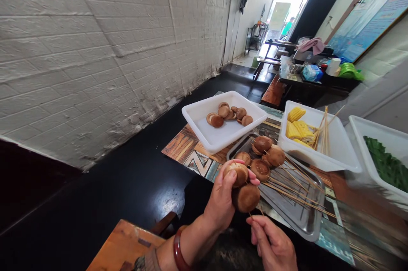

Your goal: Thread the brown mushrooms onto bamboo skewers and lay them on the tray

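My left hand [221, 201] is wrapped round a brown mushroom cap [236, 175], fingers behind it and thumb on its near side. Just below sits a second mushroom cap [247, 198], apparently on the same bamboo skewer. My right hand [270, 241] pinches the lower end of that skewer [250, 215] between thumb and fingertips. Beyond my hands is a metal tray [314, 225] with a wire rack, bearing several skewered mushrooms [274, 156] whose sticks point to the right. How far the skewer runs through the held cap is hidden.
A white tub [204, 137] behind holds several loose mushrooms [224, 111]. To the right, another white tub [347, 158] contains corn pieces [299, 128] and bamboo sticks [324, 135]. Leafy greens [387, 162] fill a third tub. A wooden stool [124, 243] stands at lower left.
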`<state>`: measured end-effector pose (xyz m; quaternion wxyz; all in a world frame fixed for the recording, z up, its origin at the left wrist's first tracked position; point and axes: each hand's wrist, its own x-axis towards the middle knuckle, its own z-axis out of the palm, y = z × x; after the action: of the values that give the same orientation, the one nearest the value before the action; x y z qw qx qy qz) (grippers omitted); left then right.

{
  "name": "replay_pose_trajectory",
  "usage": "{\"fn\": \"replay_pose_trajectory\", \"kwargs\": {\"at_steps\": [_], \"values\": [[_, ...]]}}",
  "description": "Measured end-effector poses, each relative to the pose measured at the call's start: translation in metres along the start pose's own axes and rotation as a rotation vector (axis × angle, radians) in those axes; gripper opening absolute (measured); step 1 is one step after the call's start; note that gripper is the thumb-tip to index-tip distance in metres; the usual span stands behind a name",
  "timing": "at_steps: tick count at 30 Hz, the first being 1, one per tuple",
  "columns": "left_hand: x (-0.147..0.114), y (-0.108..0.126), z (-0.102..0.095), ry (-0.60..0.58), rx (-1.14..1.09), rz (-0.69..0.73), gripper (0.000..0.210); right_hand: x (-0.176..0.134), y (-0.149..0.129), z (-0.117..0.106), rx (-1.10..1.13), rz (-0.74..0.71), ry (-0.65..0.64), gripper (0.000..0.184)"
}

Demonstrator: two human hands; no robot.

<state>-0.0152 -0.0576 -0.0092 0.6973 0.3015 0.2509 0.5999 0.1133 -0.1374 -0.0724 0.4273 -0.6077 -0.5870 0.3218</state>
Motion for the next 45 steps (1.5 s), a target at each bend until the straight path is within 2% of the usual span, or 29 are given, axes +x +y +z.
{"fn": "replay_pose_trajectory", "kwargs": {"at_steps": [6,10,14,16,19,21,24,28,31,33,37,41,45], "values": [[-0.004,-0.004,-0.001,-0.011,-0.020,-0.035,0.030,0.006,-0.009,0.000,-0.025,-0.051,-0.005,0.048],[-0.003,-0.001,-0.004,-0.033,-0.040,-0.010,0.034,0.010,-0.010,-0.001,0.011,-0.059,-0.052,0.044],[-0.001,0.005,-0.008,-0.031,-0.011,0.017,0.033,0.009,-0.007,-0.011,0.006,-0.247,-0.066,0.032],[0.000,0.007,-0.009,-0.011,0.011,0.022,0.030,0.009,-0.005,-0.019,-0.058,-0.303,-0.021,0.029],[-0.001,0.008,-0.009,0.000,0.041,0.013,0.030,0.012,-0.001,-0.031,-0.152,-0.298,0.088,0.022],[-0.001,0.008,-0.009,-0.002,0.039,0.002,0.030,0.015,0.003,-0.033,-0.154,-0.302,0.107,0.020],[0.000,0.006,-0.007,0.006,0.033,-0.028,0.031,0.017,0.007,-0.026,-0.040,-0.201,-0.018,0.025],[0.003,0.004,-0.005,0.024,0.035,-0.092,0.031,0.016,0.004,-0.011,0.213,0.076,-0.244,0.032],[0.006,0.001,-0.005,0.019,0.012,-0.132,0.035,0.018,-0.004,-0.006,0.376,0.251,-0.325,0.039],[0.007,-0.002,-0.006,0.012,-0.012,-0.146,0.046,0.020,-0.008,-0.006,0.441,0.316,-0.330,0.043],[0.004,-0.015,-0.010,-0.025,-0.041,-0.227,0.063,0.020,-0.012,-0.008,0.525,0.345,-0.273,0.043],[-0.004,-0.026,-0.011,-0.044,-0.028,-0.361,0.063,0.017,-0.009,-0.009,0.539,0.339,-0.237,0.040],[-0.006,-0.030,-0.005,0.004,0.037,-0.373,0.050,0.018,-0.010,-0.010,0.508,0.344,-0.240,0.037]]}}
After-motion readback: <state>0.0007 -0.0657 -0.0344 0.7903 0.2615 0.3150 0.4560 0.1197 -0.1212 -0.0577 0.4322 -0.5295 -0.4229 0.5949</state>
